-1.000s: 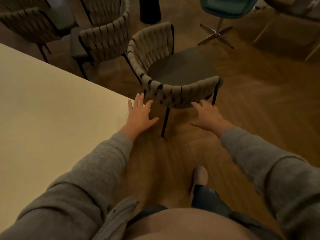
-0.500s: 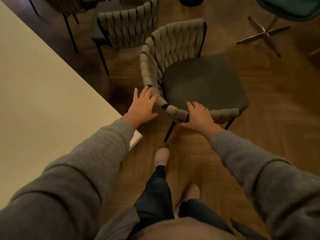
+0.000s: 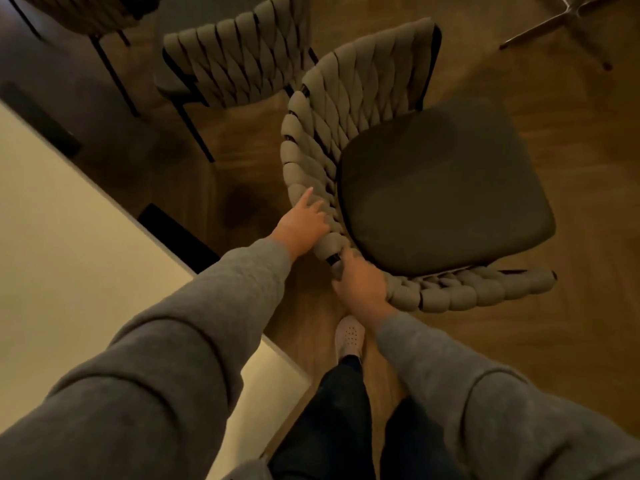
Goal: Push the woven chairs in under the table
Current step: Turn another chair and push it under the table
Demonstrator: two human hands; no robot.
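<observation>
The nearest woven chair [image 3: 346, 109] has a beige braided back and a dark seat cushion [image 3: 440, 188]. It stands on the wood floor just off the corner of the cream table [image 3: 86, 254], outside the tabletop. My left hand [image 3: 304, 220] lies on the curved rim of its back, one finger straight along the weave and the others curled over the rim. My right hand [image 3: 360, 282] grips the same rim lower down, at the bend near me, with its fingertips hidden behind the braid.
A second woven chair [image 3: 242, 60] stands right behind the first, and a third [image 3: 86, 12] is at the top left by the table edge. The metal star base of a swivel chair [image 3: 568, 15] is at the top right. My foot [image 3: 349, 336] is beside the table corner.
I have stepped closer, so the chair fills more of the view. My left hand went from open beside the chair to lying on its rim. My right hand slid left along the rim.
</observation>
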